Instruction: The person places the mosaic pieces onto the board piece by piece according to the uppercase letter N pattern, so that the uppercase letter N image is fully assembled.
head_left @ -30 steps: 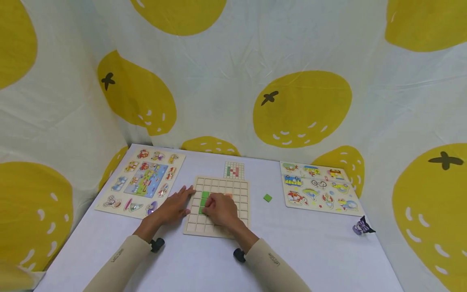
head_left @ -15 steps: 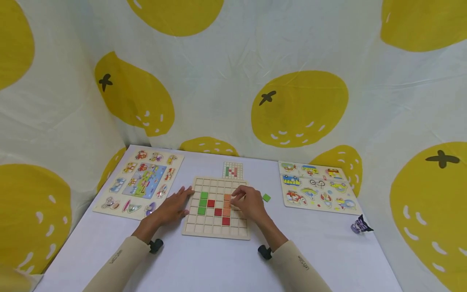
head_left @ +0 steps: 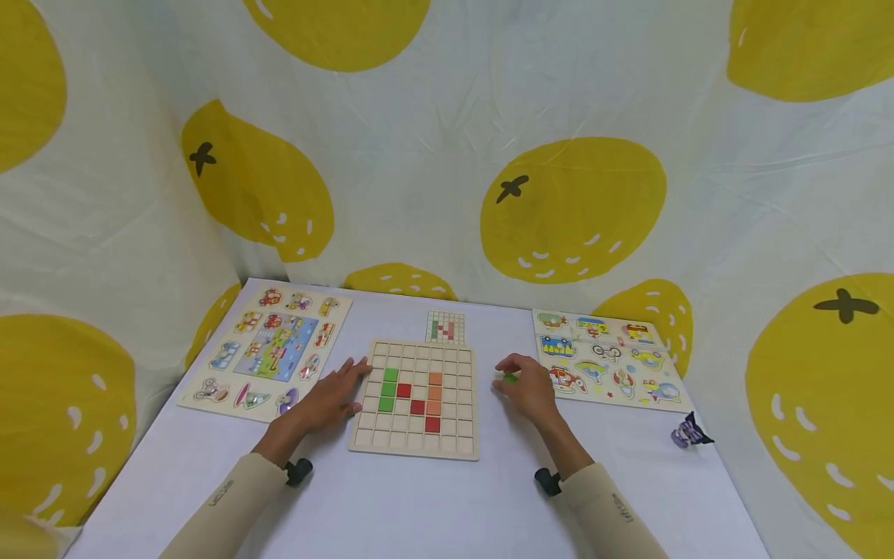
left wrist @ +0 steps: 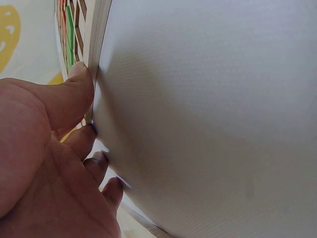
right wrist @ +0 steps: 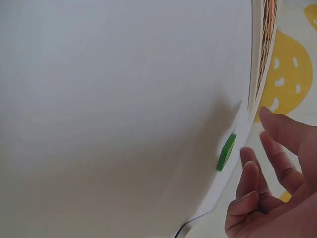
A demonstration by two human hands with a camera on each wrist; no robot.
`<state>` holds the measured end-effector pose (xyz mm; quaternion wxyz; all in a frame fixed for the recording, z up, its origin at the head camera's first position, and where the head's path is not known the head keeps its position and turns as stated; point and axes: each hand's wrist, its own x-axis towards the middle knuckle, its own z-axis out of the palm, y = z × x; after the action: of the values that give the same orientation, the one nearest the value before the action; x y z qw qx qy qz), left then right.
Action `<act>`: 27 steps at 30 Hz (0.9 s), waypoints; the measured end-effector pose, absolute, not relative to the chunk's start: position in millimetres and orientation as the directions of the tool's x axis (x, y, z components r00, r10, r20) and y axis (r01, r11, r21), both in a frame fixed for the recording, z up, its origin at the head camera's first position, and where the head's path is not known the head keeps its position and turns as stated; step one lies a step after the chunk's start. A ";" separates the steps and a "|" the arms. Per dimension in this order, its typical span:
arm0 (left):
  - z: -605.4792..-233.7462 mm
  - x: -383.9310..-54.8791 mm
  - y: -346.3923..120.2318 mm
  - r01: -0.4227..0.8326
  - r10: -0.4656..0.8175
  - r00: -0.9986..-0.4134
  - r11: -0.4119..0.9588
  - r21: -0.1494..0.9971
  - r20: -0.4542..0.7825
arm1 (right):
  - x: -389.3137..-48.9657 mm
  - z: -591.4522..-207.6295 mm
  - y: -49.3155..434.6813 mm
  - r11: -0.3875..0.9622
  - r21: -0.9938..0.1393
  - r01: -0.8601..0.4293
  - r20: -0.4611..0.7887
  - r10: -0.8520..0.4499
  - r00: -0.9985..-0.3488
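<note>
A wooden grid board (head_left: 412,442) lies mid-table, holding a column of green tiles (head_left: 387,387), a diagonal of red tiles (head_left: 417,407) and a column of orange tiles (head_left: 435,394). My left hand (head_left: 331,394) rests at the board's left side, its thumb touching the edge in the left wrist view. To the right of the board, my right hand (head_left: 528,388) hovers over a loose green tile (right wrist: 227,152) lying on the cloth. In the right wrist view its thumb and fingers are apart, with a gap between them and the tile.
Behind the board lies a small pattern card (head_left: 445,327) with a coloured grid. A picture puzzle (head_left: 328,299) lies at the left, another vehicle puzzle (head_left: 608,369) at the right. A small purple and black figure (head_left: 690,432) stands near the table's right edge.
My right hand has moved from the green tiles on the board, past the orange column, rightward to the loose green tile. My left hand has stayed at the board's edge.
</note>
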<state>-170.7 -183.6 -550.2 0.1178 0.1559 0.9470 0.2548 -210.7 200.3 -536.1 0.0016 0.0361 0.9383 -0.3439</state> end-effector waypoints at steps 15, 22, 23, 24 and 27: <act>-553.2 -171.6 -185.1 0.236 0.360 -0.921 0.819 0.523 -0.148 | -223.7 -541.2 211.7 0.821 -0.547 0.163 -0.098 0.131 -0.987; -551.1 -170.2 -184.6 0.250 0.366 -0.921 0.818 0.518 -0.135 | -222.7 -541.0 208.1 0.824 -0.543 0.160 -0.105 0.123 -0.987; -550.8 -169.9 -184.4 0.251 0.367 -0.921 0.819 0.516 -0.134 | -221.9 -540.6 207.6 0.823 -0.546 0.156 -0.098 0.122 -0.988; -550.7 -170.0 -184.3 0.252 0.365 -0.921 0.821 0.512 -0.133 | -221.2 -540.7 207.1 0.824 -0.545 0.154 -0.093 0.123 -0.988; -550.8 -170.1 -184.2 0.241 0.356 -0.924 0.826 0.510 -0.140 | -219.0 -541.2 205.7 0.831 -0.535 0.156 -0.084 0.131 -0.988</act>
<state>-170.1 -184.2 -550.8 0.1153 0.1573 0.9485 0.2495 -219.0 205.7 -541.2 0.0216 0.0751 0.9565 -0.2812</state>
